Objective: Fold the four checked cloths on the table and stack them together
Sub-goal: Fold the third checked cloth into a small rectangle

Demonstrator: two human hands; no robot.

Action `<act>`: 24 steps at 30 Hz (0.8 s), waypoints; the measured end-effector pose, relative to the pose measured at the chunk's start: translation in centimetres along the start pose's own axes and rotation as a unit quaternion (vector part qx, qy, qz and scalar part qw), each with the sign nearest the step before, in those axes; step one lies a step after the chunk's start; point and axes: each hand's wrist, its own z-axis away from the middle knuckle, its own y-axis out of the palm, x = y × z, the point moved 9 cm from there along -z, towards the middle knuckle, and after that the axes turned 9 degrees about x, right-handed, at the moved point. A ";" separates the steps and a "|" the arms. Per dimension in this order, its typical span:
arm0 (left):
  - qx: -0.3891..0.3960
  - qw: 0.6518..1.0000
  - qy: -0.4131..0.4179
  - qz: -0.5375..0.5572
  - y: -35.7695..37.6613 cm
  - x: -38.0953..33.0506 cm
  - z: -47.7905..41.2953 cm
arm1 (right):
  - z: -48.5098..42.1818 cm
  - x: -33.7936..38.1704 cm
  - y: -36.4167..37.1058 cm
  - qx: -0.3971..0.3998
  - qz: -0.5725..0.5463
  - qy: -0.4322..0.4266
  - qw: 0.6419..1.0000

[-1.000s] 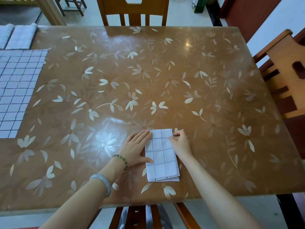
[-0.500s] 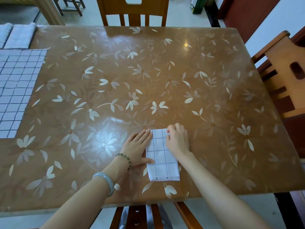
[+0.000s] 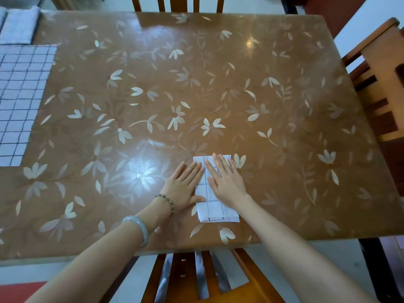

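Cloth (image 3: 215, 209) under both flat hands

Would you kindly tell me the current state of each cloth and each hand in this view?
folded checked cloth: folded into a small rectangle, lying flat under both hands.
unfolded checked cloth: spread flat at the left, not yet folded.
left hand: fingers straight, resting on the folded cloth's left edge.
right hand: fingers straight, pressing flat on the folded cloth.
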 end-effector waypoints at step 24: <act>0.002 1.000 -0.021 0.006 -0.3 1.6 -0.3 | 0.0 0.0 0.2 -0.025 0.012 -0.009 1.000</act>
